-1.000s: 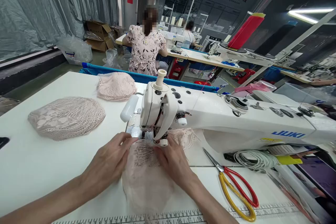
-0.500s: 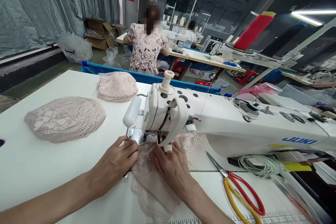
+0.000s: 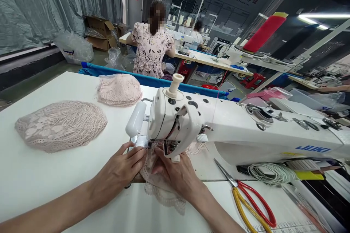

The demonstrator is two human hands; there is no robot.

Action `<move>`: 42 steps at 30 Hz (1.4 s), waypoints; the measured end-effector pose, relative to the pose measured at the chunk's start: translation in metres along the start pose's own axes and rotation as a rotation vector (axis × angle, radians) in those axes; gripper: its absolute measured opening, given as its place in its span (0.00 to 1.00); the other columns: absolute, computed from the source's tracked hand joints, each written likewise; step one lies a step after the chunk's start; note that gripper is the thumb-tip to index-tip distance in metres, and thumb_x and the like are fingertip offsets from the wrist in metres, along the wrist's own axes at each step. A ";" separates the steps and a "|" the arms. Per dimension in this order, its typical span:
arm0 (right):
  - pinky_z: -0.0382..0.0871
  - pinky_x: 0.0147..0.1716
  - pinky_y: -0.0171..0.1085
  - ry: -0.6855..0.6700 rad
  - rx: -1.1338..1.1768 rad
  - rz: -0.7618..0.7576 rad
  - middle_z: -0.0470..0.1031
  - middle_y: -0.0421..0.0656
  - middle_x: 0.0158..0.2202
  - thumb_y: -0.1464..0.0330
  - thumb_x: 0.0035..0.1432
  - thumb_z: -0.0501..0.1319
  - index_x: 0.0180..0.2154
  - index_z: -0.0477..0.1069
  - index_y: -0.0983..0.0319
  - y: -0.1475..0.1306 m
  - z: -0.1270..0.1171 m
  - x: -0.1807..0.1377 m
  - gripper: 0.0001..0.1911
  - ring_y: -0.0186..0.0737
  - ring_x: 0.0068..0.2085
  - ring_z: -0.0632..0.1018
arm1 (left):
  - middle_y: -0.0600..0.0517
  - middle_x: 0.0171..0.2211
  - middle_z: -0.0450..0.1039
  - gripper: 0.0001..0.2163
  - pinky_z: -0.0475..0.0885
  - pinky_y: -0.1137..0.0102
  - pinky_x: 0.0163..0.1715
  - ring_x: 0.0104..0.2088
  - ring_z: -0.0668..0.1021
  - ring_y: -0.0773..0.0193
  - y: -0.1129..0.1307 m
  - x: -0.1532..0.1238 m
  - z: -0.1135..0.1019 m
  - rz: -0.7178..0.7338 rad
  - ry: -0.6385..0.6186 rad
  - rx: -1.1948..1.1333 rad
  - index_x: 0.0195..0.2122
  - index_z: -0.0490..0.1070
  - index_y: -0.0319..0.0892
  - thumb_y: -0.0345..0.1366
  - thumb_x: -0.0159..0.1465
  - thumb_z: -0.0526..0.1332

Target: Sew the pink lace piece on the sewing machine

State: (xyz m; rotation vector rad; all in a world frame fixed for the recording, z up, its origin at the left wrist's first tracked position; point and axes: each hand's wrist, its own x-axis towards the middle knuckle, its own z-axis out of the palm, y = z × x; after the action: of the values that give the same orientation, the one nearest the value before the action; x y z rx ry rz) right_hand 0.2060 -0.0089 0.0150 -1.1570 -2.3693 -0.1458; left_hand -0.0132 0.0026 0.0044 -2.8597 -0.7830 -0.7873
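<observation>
We see the lace piece (image 3: 161, 185) lying flat at the near edge of the white tabletop (image 3: 54, 174), its far end tucked under the head of the white sewing machine (image 3: 218, 127). Our left hand (image 3: 120, 171) presses on its left side with fingers flat and together; our right hand (image 3: 177, 174) presses on its right side, fingers bent down onto the lace — neither pinches it. Red-and-yellow scissors (image 3: 248, 198) lie just right of the right hand. Two stacks of lace pieces rest farther left: a large stack (image 3: 61, 125) and a small stack (image 3: 119, 89). Beyond the tabletop, a person in a floral dress (image 3: 151, 49) sits at another bench — grey sheeting (image 3: 41, 3) covers the left wall.
</observation>
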 end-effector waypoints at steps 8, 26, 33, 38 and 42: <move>0.68 0.48 0.50 -0.074 0.178 -0.090 0.76 0.53 0.44 0.43 0.63 0.54 0.41 0.71 0.66 -0.020 -0.004 -0.017 0.32 0.50 0.42 0.76 | 0.41 0.48 0.73 0.13 0.56 0.57 0.60 0.55 0.71 0.56 0.003 -0.007 0.003 0.040 -0.020 -0.059 0.47 0.68 0.33 0.19 0.69 0.47; 0.62 0.25 0.38 -0.223 0.098 -0.178 0.70 0.41 0.29 0.80 0.59 0.55 0.29 0.65 0.61 -0.019 -0.033 -0.020 0.10 0.39 0.29 0.70 | 0.45 0.47 0.74 0.16 0.57 0.61 0.57 0.49 0.74 0.63 -0.001 -0.004 0.005 0.073 0.059 -0.256 0.43 0.70 0.35 0.19 0.72 0.43; 0.72 0.45 0.40 -0.094 0.258 -0.215 0.76 0.50 0.44 0.79 0.66 0.52 0.46 0.67 0.69 -0.022 -0.013 -0.018 0.09 0.44 0.47 0.75 | 0.47 0.44 0.77 0.16 0.64 0.62 0.50 0.44 0.77 0.64 0.002 0.001 0.003 0.070 0.083 -0.153 0.45 0.70 0.36 0.20 0.72 0.44; 0.71 0.36 0.42 -0.040 0.222 -0.107 0.76 0.49 0.43 0.70 0.65 0.58 0.47 0.68 0.67 -0.025 0.001 -0.021 0.09 0.46 0.40 0.75 | 0.48 0.44 0.77 0.16 0.65 0.63 0.49 0.43 0.77 0.65 0.000 0.001 0.001 0.077 0.107 -0.159 0.40 0.71 0.38 0.21 0.73 0.44; 0.66 0.33 0.42 0.031 0.186 -0.118 0.76 0.47 0.39 0.77 0.66 0.51 0.37 0.69 0.65 -0.026 -0.001 -0.022 0.10 0.44 0.37 0.74 | 0.47 0.43 0.77 0.15 0.66 0.61 0.51 0.45 0.78 0.64 -0.005 -0.003 -0.002 0.117 0.092 -0.212 0.40 0.70 0.38 0.21 0.73 0.44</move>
State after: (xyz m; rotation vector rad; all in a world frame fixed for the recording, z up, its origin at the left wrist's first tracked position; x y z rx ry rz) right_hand 0.1979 -0.0416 0.0087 -0.9222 -2.3668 0.0172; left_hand -0.0192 0.0052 0.0042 -2.9913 -0.5454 -1.0346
